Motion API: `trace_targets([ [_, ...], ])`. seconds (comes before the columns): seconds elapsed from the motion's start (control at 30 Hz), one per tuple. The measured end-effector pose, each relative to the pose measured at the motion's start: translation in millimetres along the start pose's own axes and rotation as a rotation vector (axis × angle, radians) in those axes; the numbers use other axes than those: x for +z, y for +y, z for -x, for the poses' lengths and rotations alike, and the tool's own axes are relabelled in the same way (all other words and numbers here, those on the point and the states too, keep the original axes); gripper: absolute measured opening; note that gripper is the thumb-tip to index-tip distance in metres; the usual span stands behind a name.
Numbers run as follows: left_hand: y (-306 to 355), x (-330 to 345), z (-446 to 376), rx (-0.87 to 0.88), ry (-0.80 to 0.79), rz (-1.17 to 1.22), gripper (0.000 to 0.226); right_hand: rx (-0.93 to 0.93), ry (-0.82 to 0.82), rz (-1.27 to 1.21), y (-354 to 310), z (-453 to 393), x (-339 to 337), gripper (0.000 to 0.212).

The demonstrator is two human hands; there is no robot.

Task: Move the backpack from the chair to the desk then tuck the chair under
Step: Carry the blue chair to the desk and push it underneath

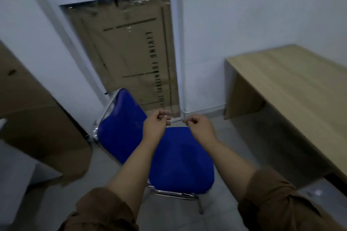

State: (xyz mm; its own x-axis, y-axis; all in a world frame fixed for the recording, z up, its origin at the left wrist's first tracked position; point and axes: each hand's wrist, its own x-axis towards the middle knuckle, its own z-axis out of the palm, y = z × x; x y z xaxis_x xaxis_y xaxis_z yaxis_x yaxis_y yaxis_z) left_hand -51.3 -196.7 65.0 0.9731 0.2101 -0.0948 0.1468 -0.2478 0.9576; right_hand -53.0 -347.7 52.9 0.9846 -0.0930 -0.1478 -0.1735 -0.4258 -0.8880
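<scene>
A blue padded chair (180, 157) with a chrome frame stands on the floor in front of me, its backrest to the left and its seat bare. No backpack shows anywhere in view. A light wooden desk (293, 88) stands to the right against the white wall, with nothing on the part I can see. My left hand (156, 124) and my right hand (197, 123) hover side by side above the seat's far edge. Both have their fingers curled in and hold nothing. Neither touches the chair.
A tall cardboard sheet (131, 58) fills the doorway behind the chair. A large cardboard box (33, 118) leans at the left. Grey floor tiles (249, 137) lie between the chair and the desk.
</scene>
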Motion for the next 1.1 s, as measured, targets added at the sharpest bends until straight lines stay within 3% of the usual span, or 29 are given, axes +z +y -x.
trace_targets([
  [0.3,-39,-134,-46,0.014,0.231,0.009,0.024,-0.120,-0.250,0.110,-66,-30,135,0.025],
  [0.5,-61,-207,-69,0.088,0.332,-0.320,0.026,-0.208,-0.445,0.168,-91,-49,216,0.026],
  [0.6,-77,-232,-84,0.143,0.235,-0.489,0.026,-0.251,-0.484,0.271,-98,-51,249,0.039],
  [0.67,-94,-262,-109,0.203,0.087,-0.574,0.026,-0.244,-0.437,0.286,-109,-51,288,0.046],
  [0.77,-102,-266,-129,0.296,-0.183,-0.679,0.034,-0.159,-0.338,0.251,-108,-43,311,0.056],
  [0.93,-107,-267,-155,0.457,-0.345,-0.828,0.045,0.053,-0.192,0.196,-104,-39,340,0.087],
  [1.1,-112,-258,-188,0.507,-0.549,-0.781,0.053,0.154,-0.156,0.107,-105,-43,346,0.072],
])
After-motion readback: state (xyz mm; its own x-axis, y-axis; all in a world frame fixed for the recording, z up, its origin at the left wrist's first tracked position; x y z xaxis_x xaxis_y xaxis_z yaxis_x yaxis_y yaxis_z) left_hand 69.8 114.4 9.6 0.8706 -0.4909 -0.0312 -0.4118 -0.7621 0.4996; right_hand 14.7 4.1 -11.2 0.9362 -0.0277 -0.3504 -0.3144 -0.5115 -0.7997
